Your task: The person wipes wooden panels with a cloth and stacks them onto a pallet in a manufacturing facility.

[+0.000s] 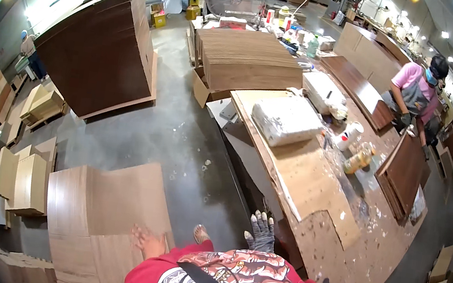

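Note:
My left hand [148, 242] is bare, its fingers spread over the right end of a stack of light wood-grain panels [78, 248]. It seems to rest on the panels' surface. A plain brown sheet [131, 192] lies just beyond it. My right hand [261, 233] wears a grey glove with pale fingertips. Its fingers are stretched apart beside the workbench's left edge, and it holds nothing. Closest to it on the right is the paint-marked workbench [303, 254], partly covered with torn cardboard [313, 179].
A white wrapped block [286, 121], a bottle [359, 159] and dark boards [403, 170] lie on the bench. A stack of brown panels [251, 59] stands at its far end. Beyond the bench, a person in pink [416, 89] handles boards. A tall dark stack [98, 50] stands far left.

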`<state>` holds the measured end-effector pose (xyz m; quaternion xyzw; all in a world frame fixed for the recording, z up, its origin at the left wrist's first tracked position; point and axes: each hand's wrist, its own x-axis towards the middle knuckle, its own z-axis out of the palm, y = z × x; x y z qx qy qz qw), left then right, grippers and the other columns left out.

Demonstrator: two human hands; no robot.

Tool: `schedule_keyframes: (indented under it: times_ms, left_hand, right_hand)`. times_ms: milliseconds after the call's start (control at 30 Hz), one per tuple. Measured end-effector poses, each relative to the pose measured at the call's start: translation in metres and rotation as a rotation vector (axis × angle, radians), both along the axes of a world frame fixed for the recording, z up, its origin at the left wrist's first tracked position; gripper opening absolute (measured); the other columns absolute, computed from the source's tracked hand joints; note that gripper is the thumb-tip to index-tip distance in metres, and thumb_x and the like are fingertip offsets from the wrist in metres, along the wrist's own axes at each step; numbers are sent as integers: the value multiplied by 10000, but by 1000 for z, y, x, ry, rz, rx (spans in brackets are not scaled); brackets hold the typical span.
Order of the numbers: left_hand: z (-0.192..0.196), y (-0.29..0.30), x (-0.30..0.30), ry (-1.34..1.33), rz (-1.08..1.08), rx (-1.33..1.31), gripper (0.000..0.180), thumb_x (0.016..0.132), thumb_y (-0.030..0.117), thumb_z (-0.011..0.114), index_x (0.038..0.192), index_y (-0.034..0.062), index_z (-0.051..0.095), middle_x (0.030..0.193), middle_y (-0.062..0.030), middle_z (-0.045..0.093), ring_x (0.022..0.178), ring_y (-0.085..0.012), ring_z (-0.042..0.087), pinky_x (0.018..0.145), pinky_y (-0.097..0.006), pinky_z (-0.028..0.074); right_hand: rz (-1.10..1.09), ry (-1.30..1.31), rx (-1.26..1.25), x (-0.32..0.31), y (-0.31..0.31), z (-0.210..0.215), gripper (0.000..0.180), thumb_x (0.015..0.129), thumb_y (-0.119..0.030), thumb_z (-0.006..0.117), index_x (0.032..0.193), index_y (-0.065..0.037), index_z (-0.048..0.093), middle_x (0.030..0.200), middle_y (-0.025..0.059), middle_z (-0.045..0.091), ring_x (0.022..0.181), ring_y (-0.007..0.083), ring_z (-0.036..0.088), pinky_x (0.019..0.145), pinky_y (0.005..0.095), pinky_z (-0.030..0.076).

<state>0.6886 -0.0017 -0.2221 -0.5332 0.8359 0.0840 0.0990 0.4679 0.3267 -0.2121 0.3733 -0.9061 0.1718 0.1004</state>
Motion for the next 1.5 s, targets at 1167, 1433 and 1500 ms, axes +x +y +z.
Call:
schedule_keyframes:
  times_ms: [1167,1433,1500]
  left_hand:
    - [170,-217,-660,899,-932,41,402,745,75,629,1144,123,642,1366,-131,439,1205,-312,463,990,-425,355]
    - [167,-187,-751,643,-1119,-227,666,713,218,726,1339,151,510,1466,-123,350,1329,-308,323,1067,-477,194]
    - [156,-197,-750,559,-1090,-281,759,695,239,758,1387,165,454,1492,-120,308,1343,-311,308,1080,-499,173]
  right_hand:
    - [-490,-533,96,-748,-146,62,201,929,-214,536,994,-74,663,935,97,687,735,184,594,666,337,496]
    - [-531,-159,-225,-633,-111,202,281,872,-335,562,1014,-140,706,918,175,678,860,335,629,804,420,472]
    - [-559,-156,12,-601,-106,199,265,866,-334,568,1001,-159,713,950,176,665,919,327,595,874,427,431]
